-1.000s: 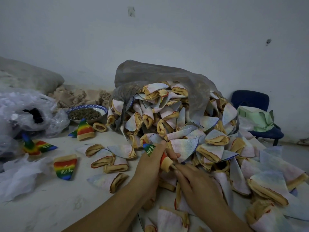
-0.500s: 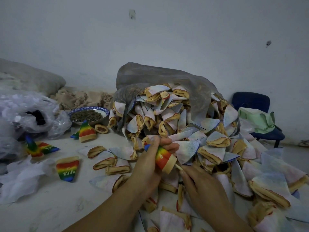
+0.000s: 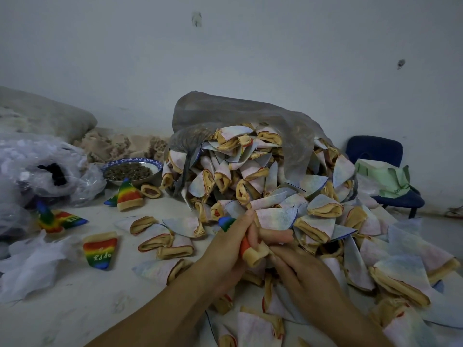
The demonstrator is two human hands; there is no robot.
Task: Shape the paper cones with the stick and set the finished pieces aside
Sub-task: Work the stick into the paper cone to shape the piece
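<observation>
Since half a second ago, our left hand (image 3: pixel 225 256) has wrapped further over the rainbow-striped cone with a tan rim (image 3: pixel 253 257). Its fingers now cover the bright bands that showed then, leaving the blue-green tip and the rim exposed. It grips the cone just in front of the heap, above the surface. Our right hand (image 3: pixel 308 279) has closed in against the rim. The thin stick, seen then between rim and fingers, is now hidden. The right fingers are curled, but we cannot tell what they hold.

Behind the hands, a big heap of pale folded cones with tan edges (image 3: pixel 275 186) spills from a grey translucent plastic sack (image 3: pixel 225 111) across a dusty white surface (image 3: pixel 75 309). To the left, well apart from the heap, lie three finished rainbow cones (image 3: pixel 129 194) (image 3: pixel 99 250) (image 3: pixel 57 220). Near them sit a blue-rimmed bowl of dark pellets (image 3: pixel 150 160) and crumpled clear plastic bags (image 3: pixel 37 159). A bare grey-white wall (image 3: pixel 250 58) closes the room. At the right, a dark blue chair (image 3: pixel 373 149) carries a pale green bag (image 3: pixel 383 176).
</observation>
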